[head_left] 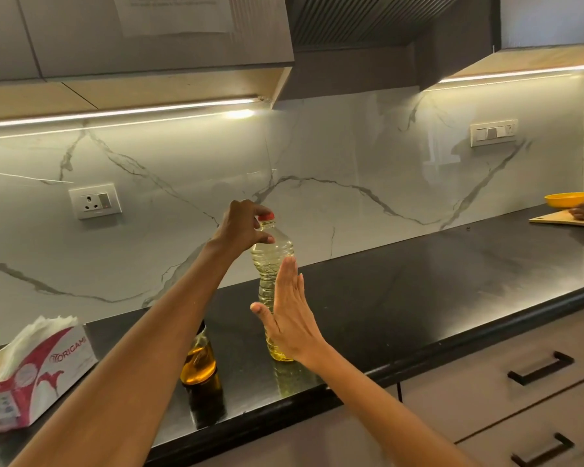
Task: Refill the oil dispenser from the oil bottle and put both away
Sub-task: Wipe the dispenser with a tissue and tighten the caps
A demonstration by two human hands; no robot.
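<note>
- The oil bottle is stood upright on the black counter, its red cap fitted.
- The cap is reached by the left hand; fingers curled, grip uncertain.
- The right hand is held flat-fingered against the bottle's near side.
- The oil dispenser is stood near left, partly hidden.

We see bottle: clear ribbed plastic, red plastic cap. Dispenser: clear, glossy, looks like glass. Counter: black stone, polished, reflective. Backsplash: white veined marble look, glossy. Tissue pack: thin shiny wrapper, soft white paper inside. Board: pale wood, matt. Bowl: yellow plastic. Drawers: matt fronts, black metal handles.
</note>
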